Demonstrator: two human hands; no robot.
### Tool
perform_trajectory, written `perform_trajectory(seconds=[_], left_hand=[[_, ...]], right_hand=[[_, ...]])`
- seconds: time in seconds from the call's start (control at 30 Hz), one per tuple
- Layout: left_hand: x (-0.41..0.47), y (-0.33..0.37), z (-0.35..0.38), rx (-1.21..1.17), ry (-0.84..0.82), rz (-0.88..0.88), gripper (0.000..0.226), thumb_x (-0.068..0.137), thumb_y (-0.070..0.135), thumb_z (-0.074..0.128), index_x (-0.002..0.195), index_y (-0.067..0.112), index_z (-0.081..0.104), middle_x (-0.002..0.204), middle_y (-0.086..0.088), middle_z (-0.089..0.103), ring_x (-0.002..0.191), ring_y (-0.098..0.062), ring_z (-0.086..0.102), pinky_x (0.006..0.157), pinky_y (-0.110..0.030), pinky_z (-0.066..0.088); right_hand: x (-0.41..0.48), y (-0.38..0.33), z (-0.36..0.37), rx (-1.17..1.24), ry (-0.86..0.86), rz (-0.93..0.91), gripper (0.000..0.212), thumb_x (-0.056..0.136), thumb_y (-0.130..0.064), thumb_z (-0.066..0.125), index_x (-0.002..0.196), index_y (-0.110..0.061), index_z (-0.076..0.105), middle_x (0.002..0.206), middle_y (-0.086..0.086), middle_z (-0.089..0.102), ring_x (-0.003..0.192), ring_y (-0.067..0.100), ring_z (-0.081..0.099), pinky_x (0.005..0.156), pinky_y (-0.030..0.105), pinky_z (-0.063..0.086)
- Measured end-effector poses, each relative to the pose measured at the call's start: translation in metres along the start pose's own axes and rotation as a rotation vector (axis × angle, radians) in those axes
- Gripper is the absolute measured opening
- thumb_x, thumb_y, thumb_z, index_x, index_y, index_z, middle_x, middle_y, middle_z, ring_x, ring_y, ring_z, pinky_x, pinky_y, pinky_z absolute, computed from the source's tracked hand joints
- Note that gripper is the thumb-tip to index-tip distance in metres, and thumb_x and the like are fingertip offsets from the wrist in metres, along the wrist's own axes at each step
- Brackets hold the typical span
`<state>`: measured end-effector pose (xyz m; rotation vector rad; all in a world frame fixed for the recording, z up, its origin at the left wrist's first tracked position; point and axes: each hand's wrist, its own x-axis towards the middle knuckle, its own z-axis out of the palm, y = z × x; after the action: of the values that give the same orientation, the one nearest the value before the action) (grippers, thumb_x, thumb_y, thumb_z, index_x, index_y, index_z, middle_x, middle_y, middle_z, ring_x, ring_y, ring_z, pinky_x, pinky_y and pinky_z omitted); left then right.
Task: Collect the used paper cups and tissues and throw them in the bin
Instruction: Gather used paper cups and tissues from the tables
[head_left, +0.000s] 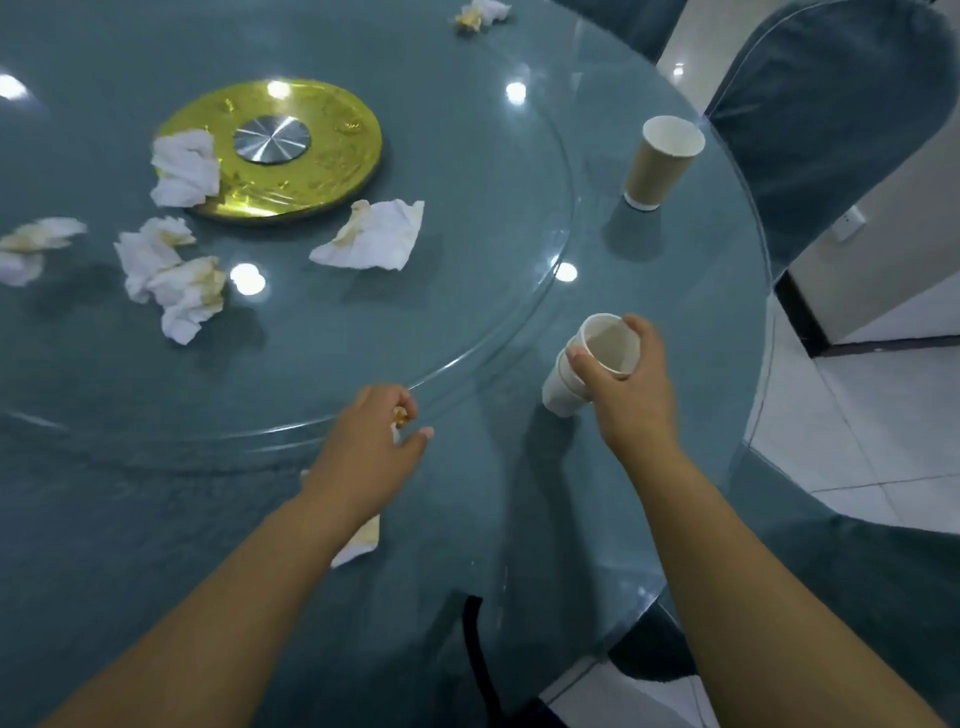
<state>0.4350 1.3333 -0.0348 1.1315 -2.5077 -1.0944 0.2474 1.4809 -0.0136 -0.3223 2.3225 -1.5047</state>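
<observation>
Crumpled, stained white tissue (363, 543) was gripped in the left hand (371, 447), fingers curled round it, above the near edge of the round teal glass-topped table (156, 545). Just beyond, toward the right edge, the right hand (631, 400) clasped a tilted, nested stack of white paper cups (571, 379), thumb and fingers round the top cup. Further in, several loose crumpled white tissues (371, 236) lay on the round glass turntable (415, 322), beside a gold disc (322, 171) at its centre. A brown paper cup (662, 163) stood upright near the far right edge.
</observation>
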Motion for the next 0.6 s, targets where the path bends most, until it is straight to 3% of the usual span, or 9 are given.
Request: perform_trajectory(seconds=[0.17, 0.3, 0.37, 0.43, 0.5, 0.53, 0.6], left_hand=[[-0.042, -0.047, 0.006, 0.204, 0.037, -0.093, 0.032, 0.080, 0.032, 0.072, 0.103, 0.018, 0.054, 0.108, 0.004, 0.045, 0.100, -0.018, 0.035, 0.092, -0.030, 0.033], [-0.063, -0.071, 0.013, 0.360, -0.146, -0.188, 0.066, 0.080, 0.057, 0.062, 0.134, 0.030, 0.036, 0.143, 0.004, 0.020, 0.130, -0.028, 0.016, 0.112, -0.039, 0.020], [-0.069, -0.080, 0.017, 0.391, -0.188, -0.163, 0.068, 0.084, 0.059, 0.055, 0.141, 0.032, 0.029, 0.152, 0.003, 0.008, 0.137, -0.029, 0.005, 0.116, -0.043, 0.012], [-0.073, -0.087, 0.019, 0.399, -0.180, -0.125, 0.060, 0.091, 0.051, 0.050, 0.142, 0.027, 0.032, 0.154, 0.002, 0.010, 0.139, -0.032, 0.006, 0.116, -0.045, 0.011], [-0.073, -0.087, 0.016, 0.354, -0.110, -0.030, 0.042, 0.091, 0.033, 0.055, 0.130, 0.021, 0.049, 0.142, -0.001, 0.036, 0.127, -0.038, 0.030, 0.108, -0.046, 0.029], [-0.071, -0.089, 0.015, 0.332, -0.065, 0.031, 0.033, 0.086, 0.022, 0.060, 0.118, 0.017, 0.058, 0.126, -0.005, 0.051, 0.111, -0.040, 0.045, 0.098, -0.044, 0.040], [-0.066, -0.091, 0.008, 0.289, 0.008, 0.093, 0.026, 0.077, 0.007, 0.063, 0.102, 0.014, 0.065, 0.098, -0.007, 0.061, 0.082, -0.037, 0.055, 0.080, -0.038, 0.046]], right_hand=[[-0.033, 0.002, 0.035, 0.007, -0.113, -0.035, 0.060, 0.081, -0.037, 0.073, 0.131, -0.034, 0.041, 0.103, -0.026, 0.050, 0.089, -0.007, 0.052, 0.070, 0.011, 0.038], [-0.049, 0.003, 0.054, -0.018, -0.198, -0.062, 0.057, 0.080, -0.034, 0.075, 0.126, -0.037, 0.042, 0.099, -0.029, 0.050, 0.083, -0.017, 0.053, 0.064, 0.006, 0.041], [-0.053, 0.001, 0.061, -0.026, -0.213, -0.077, 0.056, 0.079, -0.034, 0.075, 0.124, -0.039, 0.042, 0.097, -0.029, 0.051, 0.080, -0.021, 0.052, 0.065, 0.006, 0.040], [-0.056, -0.002, 0.067, -0.032, -0.226, -0.094, 0.055, 0.078, -0.035, 0.076, 0.122, -0.040, 0.043, 0.098, -0.029, 0.052, 0.083, -0.022, 0.052, 0.068, 0.008, 0.039], [-0.058, -0.008, 0.073, -0.030, -0.235, -0.119, 0.055, 0.078, -0.036, 0.076, 0.123, -0.038, 0.044, 0.101, -0.027, 0.054, 0.086, -0.020, 0.052, 0.069, 0.008, 0.040], [-0.058, -0.012, 0.077, -0.025, -0.240, -0.131, 0.056, 0.078, -0.036, 0.076, 0.125, -0.036, 0.045, 0.102, -0.026, 0.054, 0.087, -0.020, 0.052, 0.069, 0.007, 0.040], [-0.060, -0.021, 0.084, -0.007, -0.246, -0.156, 0.056, 0.078, -0.033, 0.076, 0.125, -0.035, 0.045, 0.101, -0.025, 0.054, 0.085, -0.021, 0.052, 0.067, 0.002, 0.041]])
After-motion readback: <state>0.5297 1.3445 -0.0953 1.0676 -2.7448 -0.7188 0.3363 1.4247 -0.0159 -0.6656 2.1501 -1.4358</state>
